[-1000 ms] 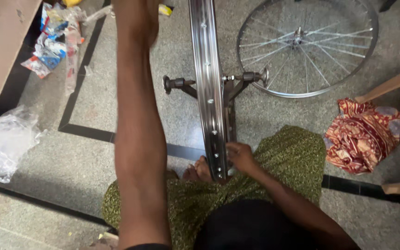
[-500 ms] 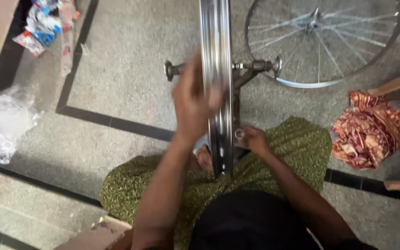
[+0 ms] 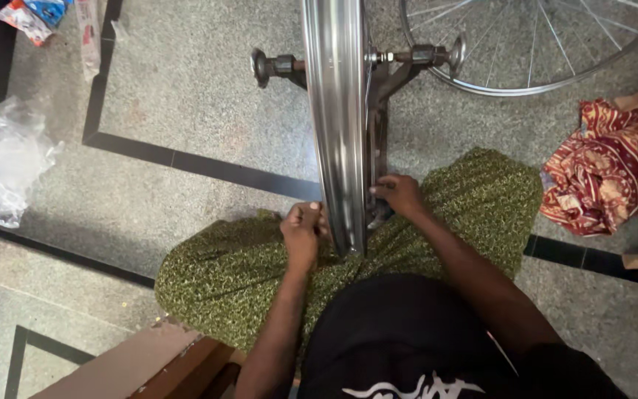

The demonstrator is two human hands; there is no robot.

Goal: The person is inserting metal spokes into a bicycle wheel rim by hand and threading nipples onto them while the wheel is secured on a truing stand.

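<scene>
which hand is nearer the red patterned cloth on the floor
Right. The right hand is at the rim's right side, toward the red patterned cloth; the left hand is beyond the rim.

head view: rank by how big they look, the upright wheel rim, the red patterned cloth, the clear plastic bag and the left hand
1. upright wheel rim, though it stands nearest the camera and runs out of frame
2. red patterned cloth and clear plastic bag: too alike to rank
3. left hand, smallest

head cam | steep downward | close over lap, floor [image 3: 186, 96]
</scene>
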